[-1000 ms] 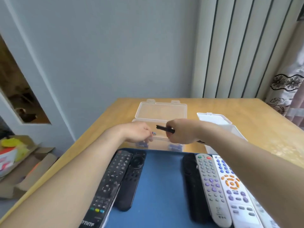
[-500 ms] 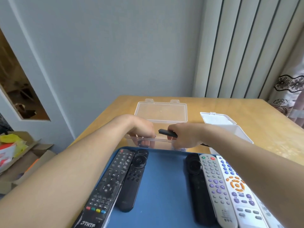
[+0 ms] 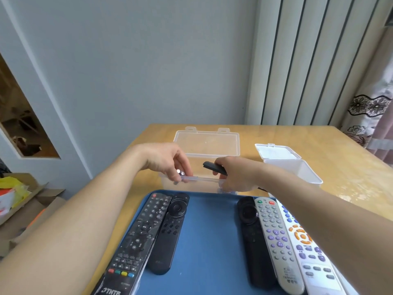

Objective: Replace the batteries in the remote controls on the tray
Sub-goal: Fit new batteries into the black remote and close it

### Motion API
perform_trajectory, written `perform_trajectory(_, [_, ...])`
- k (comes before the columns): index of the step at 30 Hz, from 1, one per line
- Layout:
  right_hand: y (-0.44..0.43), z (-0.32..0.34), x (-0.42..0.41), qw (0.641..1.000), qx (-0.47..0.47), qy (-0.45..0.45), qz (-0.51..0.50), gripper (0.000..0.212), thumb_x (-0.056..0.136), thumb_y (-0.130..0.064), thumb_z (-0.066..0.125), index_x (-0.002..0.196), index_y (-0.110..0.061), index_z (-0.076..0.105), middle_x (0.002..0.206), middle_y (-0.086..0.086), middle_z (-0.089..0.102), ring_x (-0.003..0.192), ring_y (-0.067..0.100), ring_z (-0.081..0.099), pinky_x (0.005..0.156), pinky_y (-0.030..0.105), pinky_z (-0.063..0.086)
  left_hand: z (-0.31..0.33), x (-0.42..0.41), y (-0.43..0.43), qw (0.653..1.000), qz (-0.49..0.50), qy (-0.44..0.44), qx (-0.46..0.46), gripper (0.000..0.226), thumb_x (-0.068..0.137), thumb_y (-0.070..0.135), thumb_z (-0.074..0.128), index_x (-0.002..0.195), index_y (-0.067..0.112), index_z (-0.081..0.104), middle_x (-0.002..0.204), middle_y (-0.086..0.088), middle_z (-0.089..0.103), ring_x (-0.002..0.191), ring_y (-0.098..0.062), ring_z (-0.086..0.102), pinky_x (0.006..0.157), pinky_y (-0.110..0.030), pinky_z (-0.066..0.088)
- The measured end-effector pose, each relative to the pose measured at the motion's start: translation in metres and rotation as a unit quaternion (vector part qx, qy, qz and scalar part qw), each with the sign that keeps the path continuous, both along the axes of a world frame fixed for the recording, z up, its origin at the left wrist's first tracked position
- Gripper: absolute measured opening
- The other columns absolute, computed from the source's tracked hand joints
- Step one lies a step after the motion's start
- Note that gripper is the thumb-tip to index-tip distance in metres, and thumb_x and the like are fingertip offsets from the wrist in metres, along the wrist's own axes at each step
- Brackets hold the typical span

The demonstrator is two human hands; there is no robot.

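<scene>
Risen from the clear box [image 3: 205,179], the left grip [image 3: 168,165] pinches two batteries [image 3: 180,172]; match their polarity when seating them in the black remote [image 3: 212,167] the right grip [image 3: 236,177] clutches.

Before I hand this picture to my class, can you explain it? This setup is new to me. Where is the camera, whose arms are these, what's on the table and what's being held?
There is no machine: a person wears a camera on the head, so the one view looks down along their own arms. On the wooden table lies a blue tray carrying at least five remotes, two at its left side and the rest at its right. Behind it stand a clear box and a white box, both with lids open. The left hand pinches what look like two small batteries over the clear box. The right hand grips a slim black object, probably another remote.
</scene>
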State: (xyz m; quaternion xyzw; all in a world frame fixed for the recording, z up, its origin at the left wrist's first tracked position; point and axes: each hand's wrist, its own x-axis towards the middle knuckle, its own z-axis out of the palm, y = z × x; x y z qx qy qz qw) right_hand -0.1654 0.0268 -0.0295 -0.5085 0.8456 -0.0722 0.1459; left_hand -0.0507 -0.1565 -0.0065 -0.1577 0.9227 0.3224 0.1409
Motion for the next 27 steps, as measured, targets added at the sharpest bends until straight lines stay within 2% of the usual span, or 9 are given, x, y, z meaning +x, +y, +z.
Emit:
perform_trajectory(3, [0.002, -0.004, 0.001, 0.999, -0.032, 0.031, -0.013, 0.027, 0.084, -0.012, 0.059, 0.110, -0.013, 0.053, 0.097, 0.008, 0.061, 0.077, 0.023, 0.054, 0.066, 0.032, 0.047, -0.009, 0.010, 0.006, 0.980, 0.089, 0.172, 0.053, 0.026, 0.075, -0.009, 0.074, 0.085, 0.015, 0.076, 0.085, -0.004, 0.076, 0.076, -0.005, 0.067, 0.071, -0.017, 0.052])
perform_trajectory(7, [0.012, -0.008, 0.008, 0.993, -0.071, 0.099, -0.003, 0.025, 0.083, -0.026, 0.065, 0.095, -0.020, 0.044, 0.089, 0.000, 0.054, 0.078, 0.025, 0.052, 0.060, 0.031, 0.042, -0.019, 0.020, 0.019, 0.939, 0.151, 0.269, 0.151, 0.025, 0.082, -0.014, 0.065, 0.088, 0.009, 0.073, 0.082, -0.004, 0.075, 0.075, -0.010, 0.069, 0.072, -0.023, 0.059])
perform_trajectory(10, [0.025, -0.008, 0.012, 0.982, -0.127, 0.139, -0.005, 0.030, 0.086, -0.040, 0.067, 0.096, -0.020, 0.047, 0.089, -0.003, 0.051, 0.085, 0.024, 0.051, 0.068, 0.035, 0.045, -0.021, 0.022, 0.031, 0.848, 0.256, 0.374, 0.276, 0.023, 0.090, -0.011, 0.056, 0.091, 0.008, 0.068, 0.089, -0.004, 0.073, 0.084, -0.016, 0.071, 0.066, -0.026, 0.060])
perform_trajectory(12, [0.037, 0.000, 0.018, 0.965, -0.221, 0.137, -0.033, 0.025, 0.089, -0.036, 0.064, 0.097, -0.016, 0.052, 0.086, -0.002, 0.053, 0.087, 0.024, 0.053, 0.068, 0.035, 0.042, -0.018, 0.027, 0.046, 0.781, 0.287, 0.421, 0.361, 0.020, 0.092, -0.009, 0.053, 0.091, 0.006, 0.066, 0.093, -0.006, 0.072, 0.085, -0.015, 0.072, 0.063, -0.025, 0.060])
perform_trajectory(14, [0.053, 0.012, 0.030, 0.929, -0.354, 0.000, -0.104, 0.015, 0.089, -0.026, 0.065, 0.093, -0.015, 0.057, 0.076, -0.002, 0.058, 0.075, 0.020, 0.056, 0.062, 0.032, 0.041, -0.015, 0.030, 0.070, 0.735, 0.274, 0.440, 0.438, 0.019, 0.092, -0.006, 0.052, 0.089, 0.007, 0.066, 0.089, -0.005, 0.073, 0.080, -0.014, 0.072, 0.065, -0.025, 0.060])
perform_trajectory(16, [0.071, 0.023, 0.048, 0.829, -0.445, -0.296, -0.165, 0.012, 0.089, -0.021, 0.070, 0.093, -0.013, 0.062, 0.073, 0.000, 0.065, 0.064, 0.014, 0.059, 0.054, 0.025, 0.042, -0.013, 0.032, 0.099, 0.701, 0.243, 0.443, 0.503, 0.018, 0.093, -0.002, 0.052, 0.089, 0.009, 0.065, 0.087, -0.004, 0.074, 0.080, -0.015, 0.072, 0.072, -0.027, 0.059])
perform_trajectory(18, [0.093, 0.026, 0.065, 0.743, -0.445, -0.466, -0.181, 0.013, 0.089, -0.020, 0.070, 0.096, -0.011, 0.063, 0.078, 0.007, 0.070, 0.063, 0.013, 0.063, 0.050, 0.024, 0.041, -0.013, 0.033, 0.133, 0.673, 0.219, 0.433, 0.557, 0.017, 0.093, 0.000, 0.051, 0.090, 0.011, 0.064, 0.090, -0.003, 0.074, 0.084, -0.016, 0.072, 0.079, -0.028, 0.058])
perform_trajectory(22, [0.131, 0.018, 0.085, 0.692, -0.447, -0.542, -0.167, 0.018, 0.088, -0.021, 0.071, 0.098, -0.006, 0.067, 0.071, 0.007, 0.063, 0.060, 0.015, 0.060, 0.050, 0.023, 0.043, -0.023, 0.038, 0.191, 0.662, 0.194, 0.421, 0.589, 0.014, 0.090, 0.003, 0.052, 0.091, 0.009, 0.064, 0.097, -0.007, 0.073, 0.091, -0.026, 0.070, 0.086, -0.035, 0.055])
perform_trajectory(27, [0.162, 0.006, 0.089, 0.683, -0.480, -0.510, -0.207, 0.011, 0.086, -0.016, 0.071, 0.077, -0.010, 0.072, 0.066, 0.011, 0.060, 0.052, 0.017, 0.051, 0.054, 0.026, 0.043, -0.036, 0.052, 0.227, 0.724, 0.201, 0.420, 0.509, 0.016, 0.086, 0.013, 0.060, 0.096, 0.008, 0.070, 0.108, -0.016, 0.071, 0.097, -0.029, 0.068, 0.092, -0.035, 0.052])
